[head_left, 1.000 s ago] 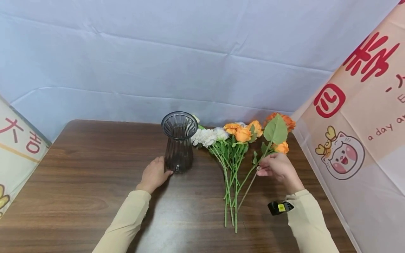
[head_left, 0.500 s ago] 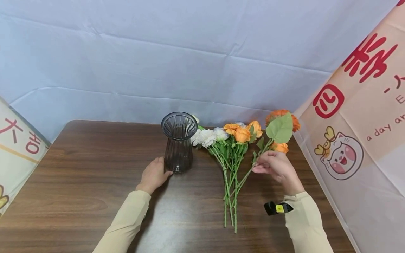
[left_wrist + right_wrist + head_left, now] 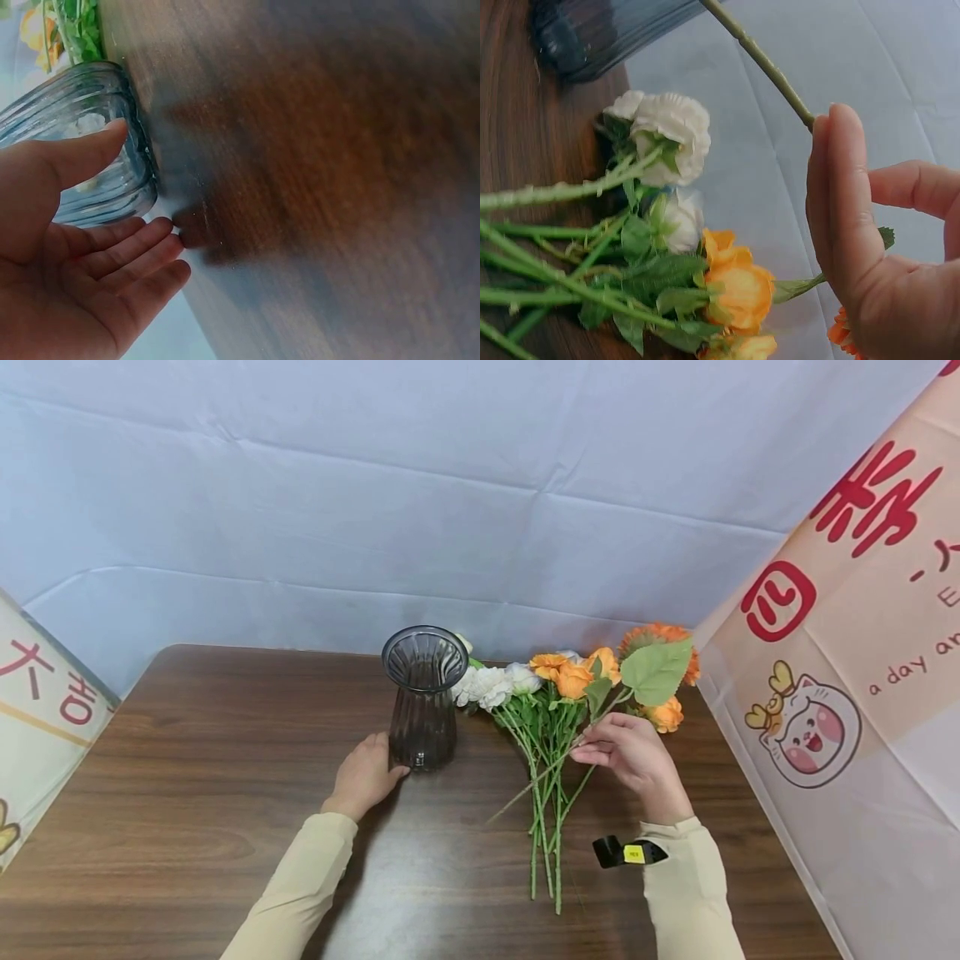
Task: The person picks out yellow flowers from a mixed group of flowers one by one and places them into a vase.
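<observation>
My left hand (image 3: 367, 777) rests at the base of a dark ribbed glass vase (image 3: 424, 727), which stands upright on the table. In the left wrist view the thumb (image 3: 94, 154) lies across the glass and the fingers stretch, fairly straight, along its lower side. My right hand (image 3: 626, 756) pinches the stem (image 3: 769, 64) of an orange flower (image 3: 688, 667) with a broad green leaf (image 3: 658, 672). That stem slants down to the left, over the other stems. White flowers (image 3: 491, 687) and orange flowers (image 3: 570, 677) lie just right of the vase.
Crossed green stems (image 3: 551, 827) reach toward the front of the brown wooden table (image 3: 225, 760). Another orange flower (image 3: 666, 716) lies beyond the right hand. A pale cloth (image 3: 375, 510) hangs behind the table, and a printed cloth (image 3: 840, 693) borders the right side.
My right hand has moved left with the flower, and its stem has swung to point toward the lower left. The left hand and the vase have stayed put.
</observation>
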Available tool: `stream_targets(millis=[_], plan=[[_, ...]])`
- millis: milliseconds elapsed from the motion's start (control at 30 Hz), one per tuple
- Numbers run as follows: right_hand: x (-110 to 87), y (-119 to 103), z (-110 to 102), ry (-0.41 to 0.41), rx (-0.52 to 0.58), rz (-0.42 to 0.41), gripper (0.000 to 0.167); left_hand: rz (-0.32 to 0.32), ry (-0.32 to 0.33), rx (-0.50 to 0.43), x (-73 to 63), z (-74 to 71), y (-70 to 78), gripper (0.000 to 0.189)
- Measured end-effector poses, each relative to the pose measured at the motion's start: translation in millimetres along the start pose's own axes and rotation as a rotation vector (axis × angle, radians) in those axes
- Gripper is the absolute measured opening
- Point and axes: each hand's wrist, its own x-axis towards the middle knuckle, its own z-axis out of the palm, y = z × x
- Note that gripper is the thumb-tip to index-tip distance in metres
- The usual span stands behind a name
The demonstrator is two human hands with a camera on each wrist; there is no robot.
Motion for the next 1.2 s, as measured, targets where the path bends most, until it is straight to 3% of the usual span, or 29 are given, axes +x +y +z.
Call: stream_targets(millis=[333, 600, 1200], plan=[[2.8, 1.7, 8.2, -0.033, 0.099, -0.048, 0.032, 0.009, 0.015, 0.002, -0.6, 1.5, -1.4, 0.058], [3.8, -1.9, 9.9, -0.045, 0.115, -0.060, 0.032, 0.003, 0.008, 0.008, -1.3, 0.9, -0.7, 0.059], [6.0, -43.0, 37.4, -0.045, 0.121, -0.138, 0.027, 0.008, -0.008, 0.011, -1.0, 0.1, -1.3, 0.059]])
